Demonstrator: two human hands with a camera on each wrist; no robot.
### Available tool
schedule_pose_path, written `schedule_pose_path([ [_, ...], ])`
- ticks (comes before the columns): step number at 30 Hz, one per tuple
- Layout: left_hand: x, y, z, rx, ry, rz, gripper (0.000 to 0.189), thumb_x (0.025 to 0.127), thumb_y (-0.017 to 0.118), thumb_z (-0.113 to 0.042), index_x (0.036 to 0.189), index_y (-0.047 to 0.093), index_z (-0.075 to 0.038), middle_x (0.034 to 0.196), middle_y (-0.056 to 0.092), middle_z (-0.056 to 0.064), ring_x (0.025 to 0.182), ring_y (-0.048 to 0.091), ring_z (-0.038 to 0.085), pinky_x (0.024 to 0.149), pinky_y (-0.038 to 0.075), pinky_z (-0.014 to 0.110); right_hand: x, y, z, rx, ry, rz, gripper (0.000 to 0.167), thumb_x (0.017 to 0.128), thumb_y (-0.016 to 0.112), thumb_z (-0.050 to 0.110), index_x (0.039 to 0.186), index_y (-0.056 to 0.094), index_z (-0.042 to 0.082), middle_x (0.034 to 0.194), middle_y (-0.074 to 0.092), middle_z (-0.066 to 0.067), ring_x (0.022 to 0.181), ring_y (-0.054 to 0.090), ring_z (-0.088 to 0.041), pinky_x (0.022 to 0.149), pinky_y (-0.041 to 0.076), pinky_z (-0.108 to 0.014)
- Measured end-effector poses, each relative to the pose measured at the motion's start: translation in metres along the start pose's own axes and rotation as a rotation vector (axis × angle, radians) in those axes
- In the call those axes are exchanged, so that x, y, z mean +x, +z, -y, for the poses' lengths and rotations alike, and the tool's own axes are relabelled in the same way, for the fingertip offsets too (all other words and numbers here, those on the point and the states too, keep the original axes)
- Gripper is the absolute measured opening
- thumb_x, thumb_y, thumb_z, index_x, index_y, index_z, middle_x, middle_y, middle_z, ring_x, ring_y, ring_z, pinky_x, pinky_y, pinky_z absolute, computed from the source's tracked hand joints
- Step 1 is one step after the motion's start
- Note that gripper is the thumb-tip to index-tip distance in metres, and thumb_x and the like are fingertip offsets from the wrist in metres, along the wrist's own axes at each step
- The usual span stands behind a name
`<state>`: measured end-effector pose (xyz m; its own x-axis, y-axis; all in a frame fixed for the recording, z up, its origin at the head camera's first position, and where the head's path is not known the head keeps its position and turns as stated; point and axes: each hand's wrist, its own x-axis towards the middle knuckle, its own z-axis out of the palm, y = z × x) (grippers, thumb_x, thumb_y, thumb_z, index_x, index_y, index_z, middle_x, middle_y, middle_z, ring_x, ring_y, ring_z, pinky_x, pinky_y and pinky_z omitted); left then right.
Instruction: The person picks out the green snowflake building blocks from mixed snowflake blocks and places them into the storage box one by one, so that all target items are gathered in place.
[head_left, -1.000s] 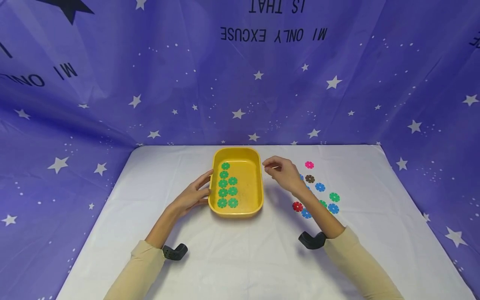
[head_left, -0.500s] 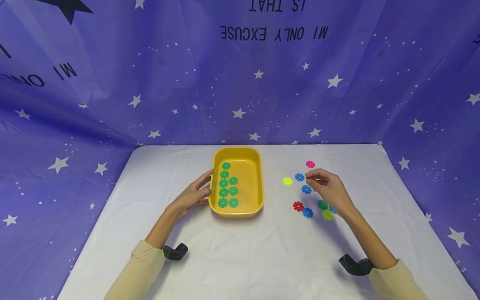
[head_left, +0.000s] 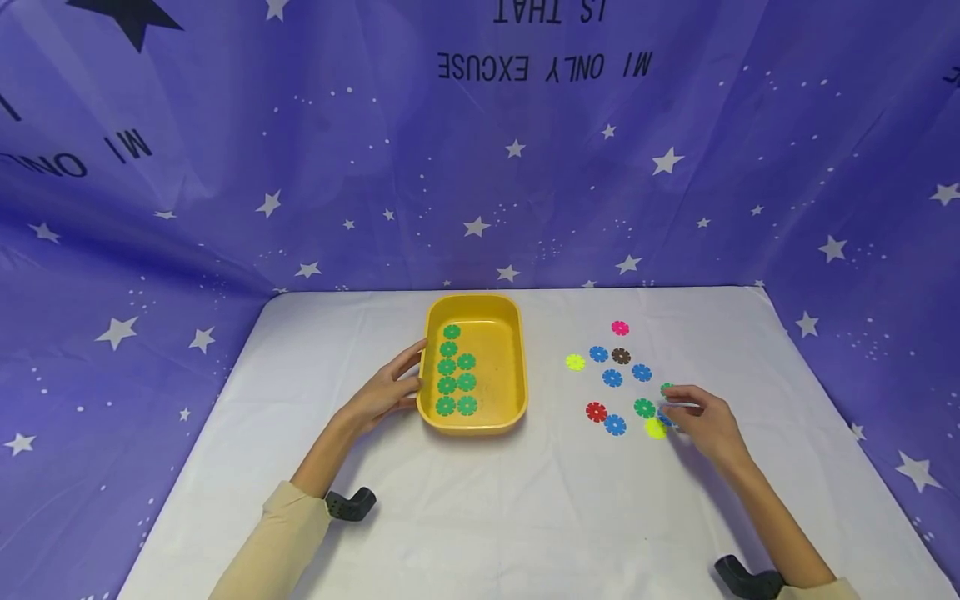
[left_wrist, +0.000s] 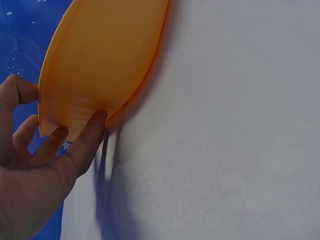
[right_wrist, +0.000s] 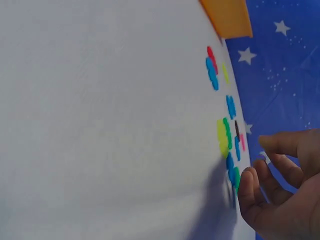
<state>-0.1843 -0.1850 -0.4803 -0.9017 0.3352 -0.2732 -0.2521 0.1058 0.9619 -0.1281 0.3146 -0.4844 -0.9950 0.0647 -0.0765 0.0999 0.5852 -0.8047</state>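
A yellow plastic tray (head_left: 498,358) holds several green notched discs (head_left: 466,382), laid in two columns on its left side. My left hand (head_left: 382,392) rests its spread fingers against the tray's outer left wall, as the left wrist view also shows. My right hand (head_left: 708,425) hovers at the right end of the loose discs, thumb and fingers apart with nothing visible between them. Its fingertips partly cover a green disc (head_left: 666,389) and a blue disc (head_left: 664,418). Close by lie another green disc (head_left: 644,408) and a yellow disc (head_left: 655,428).
Left of the right hand, a red disc (head_left: 596,412), a brown disc (head_left: 621,356), a pink disc (head_left: 620,327), a yellow-green disc (head_left: 575,362) and several blue discs (head_left: 612,378) are scattered on the white tablecloth (head_left: 480,517). A purple star-print curtain (head_left: 480,183) stands behind.
My right hand has moved from beside the tray's right rim, across the loose discs, to their right end. The left hand and the tray have stayed put.
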Motion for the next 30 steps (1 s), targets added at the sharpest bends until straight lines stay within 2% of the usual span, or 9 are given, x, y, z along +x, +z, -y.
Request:
schedule_pose_path([
  [2, 0.000, 0.000, 0.000, -0.002, -0.005, -0.004, 0.079, 0.091, 0.056, -0.004, 0.160, 0.024, -0.026, 0.165, 0.016, 0.009, 0.125, 0.052, 0.037, 0.094, 0.054, 0.041, 0.002, 0.000, -0.008, 0.027, 0.020, -0.001, 0.039, 0.097, 0.065, 0.016, 0.130, 0.060, -0.004, 0.128, 0.060, -0.027, 0.096, 0.063, -0.014, 0.076, 0.056, -0.025],
  [4, 0.000, 0.000, 0.000, -0.005, -0.010, -0.009, 0.079, 0.091, 0.056, -0.004, 0.160, 0.024, -0.026, 0.165, 0.017, 0.009, 0.125, 0.052, 0.037, 0.094, 0.054, 0.041, 0.003, -0.001, -0.013, 0.034, 0.034, -0.006, 0.040, 0.096, 0.065, 0.014, 0.130, 0.060, -0.004, 0.128, 0.059, -0.028, 0.092, 0.059, -0.006, 0.072, 0.056, -0.022],
  [8, 0.000, 0.000, 0.001, -0.006, -0.012, -0.009, 0.079, 0.091, 0.055, -0.003, 0.161, 0.023, -0.024, 0.165, 0.016, 0.009, 0.126, 0.052, 0.037, 0.094, 0.054, 0.041, 0.005, 0.000, -0.018, -0.021, 0.066, -0.026, 0.040, 0.096, 0.065, 0.017, 0.131, 0.060, -0.003, 0.130, 0.059, -0.027, 0.099, 0.057, -0.021, 0.069, 0.052, -0.019],
  [11, 0.000, 0.000, 0.000, -0.008, -0.018, -0.012, 0.079, 0.091, 0.055, -0.003, 0.161, 0.023, -0.025, 0.165, 0.016, 0.009, 0.127, 0.051, 0.037, 0.095, 0.054, 0.041, 0.008, 0.000, -0.020, -0.066, 0.085, -0.045, 0.041, 0.096, 0.065, 0.018, 0.132, 0.060, -0.001, 0.131, 0.058, -0.026, 0.105, 0.055, -0.032, 0.072, 0.048, -0.023],
  [17, 0.000, -0.001, 0.000, 0.002, -0.014, -0.005, 0.079, 0.092, 0.055, -0.004, 0.161, 0.023, -0.024, 0.165, 0.015, 0.010, 0.128, 0.050, 0.038, 0.095, 0.053, 0.041, 0.017, 0.002, -0.024, -0.090, 0.110, -0.093, 0.045, 0.094, 0.065, 0.014, 0.134, 0.055, -0.003, 0.123, 0.057, -0.026, 0.112, 0.050, -0.043, 0.091, 0.043, -0.051],
  [20, 0.000, 0.000, 0.000, -0.004, -0.014, -0.002, 0.079, 0.092, 0.055, -0.003, 0.160, 0.023, -0.024, 0.165, 0.016, 0.009, 0.128, 0.050, 0.038, 0.095, 0.053, 0.041, 0.022, 0.003, -0.026, -0.116, 0.114, -0.111, 0.045, 0.094, 0.064, 0.014, 0.134, 0.055, -0.005, 0.118, 0.058, -0.026, 0.110, 0.048, -0.044, 0.096, 0.038, -0.059],
  [25, 0.001, 0.000, 0.000, -0.009, -0.018, -0.010, 0.079, 0.091, 0.056, -0.003, 0.160, 0.025, -0.026, 0.165, 0.017, 0.007, 0.127, 0.051, 0.036, 0.094, 0.054, 0.040, 0.029, 0.002, -0.026, -0.170, 0.112, -0.106, 0.043, 0.093, 0.066, 0.015, 0.129, 0.058, -0.008, 0.112, 0.059, -0.026, 0.103, 0.050, -0.042, 0.087, 0.043, -0.054],
  [30, 0.000, -0.001, 0.000, -0.008, -0.008, -0.003, 0.079, 0.092, 0.055, -0.004, 0.161, 0.022, -0.024, 0.165, 0.016, 0.010, 0.128, 0.050, 0.038, 0.094, 0.054, 0.041, 0.033, -0.003, -0.019, -0.194, 0.120, -0.060, 0.042, 0.091, 0.068, 0.013, 0.123, 0.058, -0.012, 0.100, 0.057, -0.021, 0.091, 0.051, -0.035, 0.070, 0.044, -0.036],
])
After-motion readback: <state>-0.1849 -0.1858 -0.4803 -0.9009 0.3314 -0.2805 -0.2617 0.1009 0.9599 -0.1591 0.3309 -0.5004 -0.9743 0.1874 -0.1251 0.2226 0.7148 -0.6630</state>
